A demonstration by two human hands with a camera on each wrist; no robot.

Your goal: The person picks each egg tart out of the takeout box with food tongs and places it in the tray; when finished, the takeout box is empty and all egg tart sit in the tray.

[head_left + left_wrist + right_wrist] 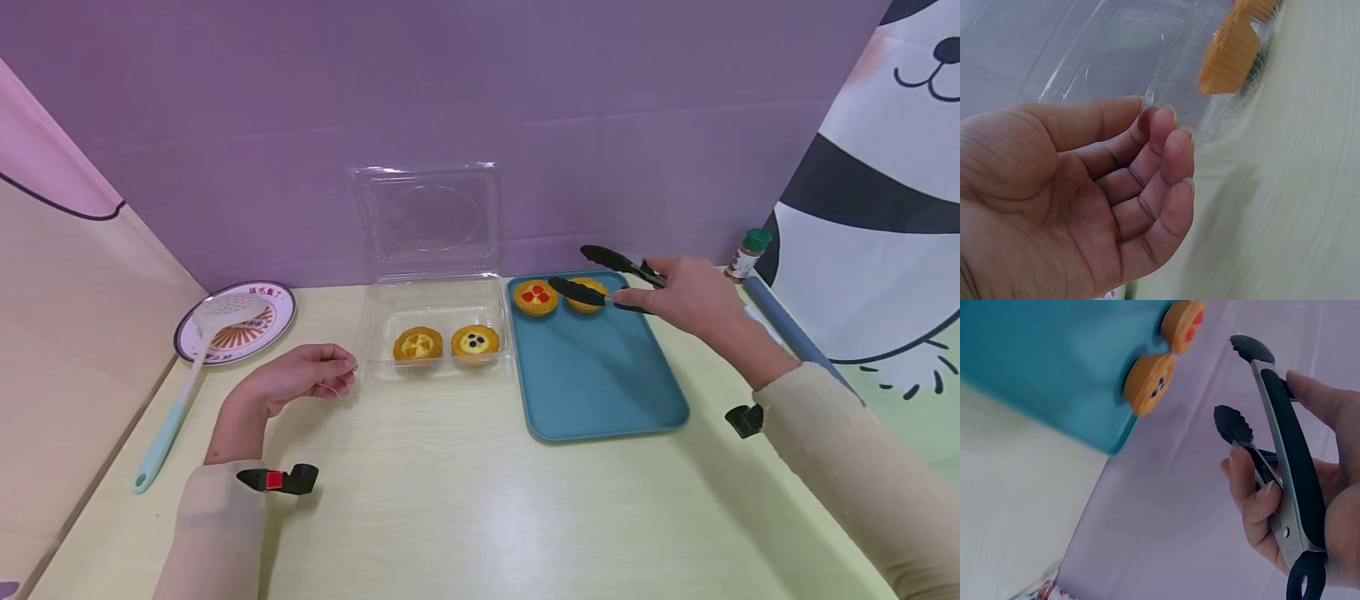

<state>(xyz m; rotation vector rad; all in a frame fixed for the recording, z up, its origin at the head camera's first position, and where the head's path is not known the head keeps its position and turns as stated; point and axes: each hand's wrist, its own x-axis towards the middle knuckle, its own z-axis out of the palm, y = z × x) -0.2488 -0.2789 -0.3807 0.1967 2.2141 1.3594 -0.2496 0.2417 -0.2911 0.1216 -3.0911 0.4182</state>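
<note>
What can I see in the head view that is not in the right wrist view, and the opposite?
Only the head view shows the left hand beside the clear box with two tarts, plus the plate and spatula. Only the right wrist view shows the fingers curled round the tong arms and the loop at the handle end. Both show the right hand holding open tongs near two tarts on the blue tray.

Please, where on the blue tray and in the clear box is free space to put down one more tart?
The blue tray is bare in front of its two tarts, which crowd its far edge under the tongs. The clear box is bare behind its two front tarts.
</note>
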